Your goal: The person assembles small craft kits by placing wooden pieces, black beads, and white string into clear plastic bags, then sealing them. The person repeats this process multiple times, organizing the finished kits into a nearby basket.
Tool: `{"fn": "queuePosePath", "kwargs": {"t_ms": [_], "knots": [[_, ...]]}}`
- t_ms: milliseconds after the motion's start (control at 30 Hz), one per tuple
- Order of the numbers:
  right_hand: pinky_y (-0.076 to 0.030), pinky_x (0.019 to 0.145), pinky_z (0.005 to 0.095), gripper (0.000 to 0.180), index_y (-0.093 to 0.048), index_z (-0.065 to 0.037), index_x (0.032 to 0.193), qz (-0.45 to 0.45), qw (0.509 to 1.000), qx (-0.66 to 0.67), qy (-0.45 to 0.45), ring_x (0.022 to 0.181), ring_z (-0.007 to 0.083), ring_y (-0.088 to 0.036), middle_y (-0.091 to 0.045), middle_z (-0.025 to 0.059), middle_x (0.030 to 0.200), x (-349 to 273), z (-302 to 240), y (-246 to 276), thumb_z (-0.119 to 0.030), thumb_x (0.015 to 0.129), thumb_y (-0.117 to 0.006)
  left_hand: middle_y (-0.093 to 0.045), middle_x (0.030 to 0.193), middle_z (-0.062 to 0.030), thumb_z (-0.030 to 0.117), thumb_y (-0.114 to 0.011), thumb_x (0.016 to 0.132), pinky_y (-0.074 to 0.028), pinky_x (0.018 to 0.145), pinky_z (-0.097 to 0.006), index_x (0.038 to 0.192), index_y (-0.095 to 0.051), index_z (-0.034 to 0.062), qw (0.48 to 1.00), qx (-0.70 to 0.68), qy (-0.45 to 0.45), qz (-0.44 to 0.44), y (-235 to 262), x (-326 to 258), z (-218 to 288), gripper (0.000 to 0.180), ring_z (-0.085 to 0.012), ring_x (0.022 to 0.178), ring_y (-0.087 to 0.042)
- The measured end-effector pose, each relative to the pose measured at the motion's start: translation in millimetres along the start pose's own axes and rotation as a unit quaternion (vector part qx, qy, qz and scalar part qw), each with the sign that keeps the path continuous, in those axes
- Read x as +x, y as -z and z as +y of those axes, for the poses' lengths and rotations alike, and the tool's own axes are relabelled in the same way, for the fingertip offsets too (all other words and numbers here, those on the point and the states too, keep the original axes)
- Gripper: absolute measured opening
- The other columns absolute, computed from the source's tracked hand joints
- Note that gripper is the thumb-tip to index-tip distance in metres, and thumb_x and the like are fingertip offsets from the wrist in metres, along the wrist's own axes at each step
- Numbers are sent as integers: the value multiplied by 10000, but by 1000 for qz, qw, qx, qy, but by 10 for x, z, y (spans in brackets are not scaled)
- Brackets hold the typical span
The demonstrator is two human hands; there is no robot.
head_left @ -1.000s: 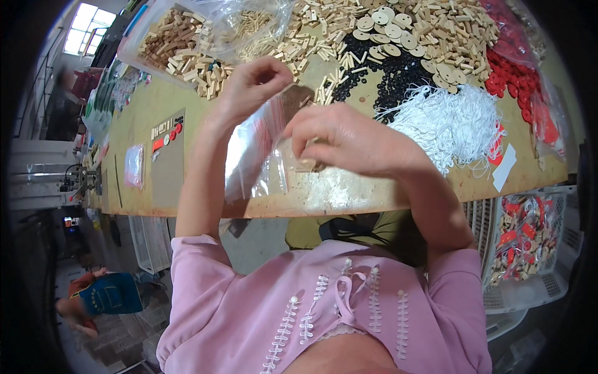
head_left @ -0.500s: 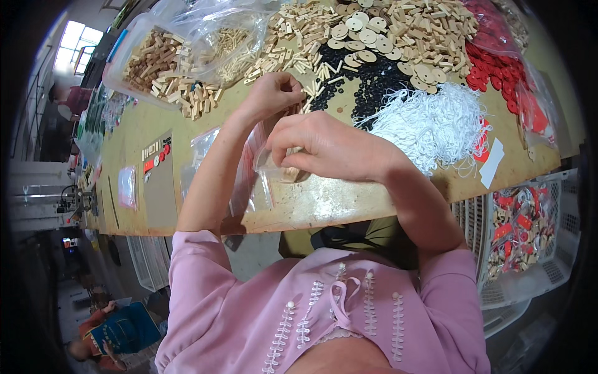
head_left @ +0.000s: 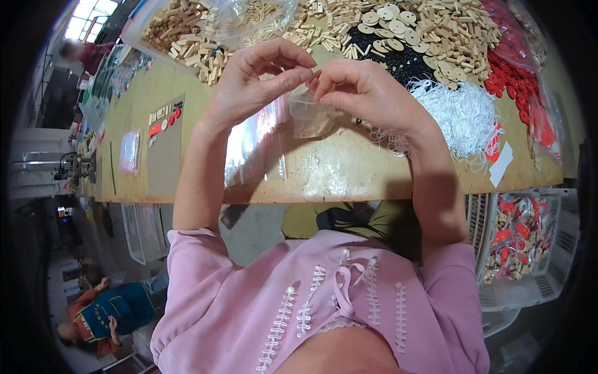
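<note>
Over the table, my left hand (head_left: 256,82) and my right hand (head_left: 372,95) meet with pinched fingertips at the top of a small clear plastic bag (head_left: 310,117). The bag hangs below the fingers, with pale wooden pieces low inside it. A reddish edge shows between the fingertips. Close to my left forearm lies a pile of flat clear bags (head_left: 256,146) with red strips. Beside my right hand is a tangled heap of white string (head_left: 455,115). Small black pieces (head_left: 402,62) lie beyond that hand.
Wooden blocks fill a clear tub (head_left: 134,34) at the far left. Wooden discs (head_left: 398,26) and red pieces (head_left: 514,78) are heaped at the back. A card with sample parts (head_left: 165,149) lies left. A white basket (head_left: 557,243) of filled bags stands right. Two other people are further off at left.
My left hand has come back from the wooden sticks to meet my right hand. My right hand has lifted the bag up and away from me. The view has shifted somewhat.
</note>
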State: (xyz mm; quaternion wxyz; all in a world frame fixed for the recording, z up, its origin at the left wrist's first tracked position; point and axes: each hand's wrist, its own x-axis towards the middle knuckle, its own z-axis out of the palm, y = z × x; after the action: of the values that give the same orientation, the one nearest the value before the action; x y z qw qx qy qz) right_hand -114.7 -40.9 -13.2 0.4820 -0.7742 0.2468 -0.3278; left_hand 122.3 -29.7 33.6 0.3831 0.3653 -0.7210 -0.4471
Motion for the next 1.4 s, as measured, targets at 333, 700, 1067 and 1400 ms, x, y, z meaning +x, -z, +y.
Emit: {"fn": "queuePosePath", "kwargs": {"t_ms": [333,700,1067,1400], "knots": [[-524,859,239,54,-701,-6,976,2,998,44,-33,980,90,-647,-724,55,1115,33,54,-13,-21,953,-654,-698,951,11,151,-694,1003,-505,809,-230,1057,-708,26,992,-73,81,70,245,-234,-345,136,-58,886,-617],[-533,804,412,140,-659,-8,978,44,977,-152,141,915,343,-654,-651,146,929,-989,-579,-488,-13,849,-716,-687,946,-91,153,-749,919,-551,775,-305,1217,-666,40,983,160,60,-66,-903,423,-624,329,-174,865,-679],[-532,822,418,95,-667,-4,947,127,982,-130,52,937,336,-655,-659,138,936,-1509,-547,-419,-4,864,-711,-661,1039,-162,255,-806,850,-541,876,-404,1283,-649,114,933,330,-85,-116,-1322,1136,-1021,481,-312,996,-654],[-541,833,389,137,-680,-13,956,154,983,-94,48,928,319,-677,-693,126,943,-1515,-449,-404,58,840,-698,-720,936,-33,179,-701,995,-551,670,-222,1065,-724,20,987,-37,157,-20,-1297,1132,-992,175,-102,801,-667]]}}
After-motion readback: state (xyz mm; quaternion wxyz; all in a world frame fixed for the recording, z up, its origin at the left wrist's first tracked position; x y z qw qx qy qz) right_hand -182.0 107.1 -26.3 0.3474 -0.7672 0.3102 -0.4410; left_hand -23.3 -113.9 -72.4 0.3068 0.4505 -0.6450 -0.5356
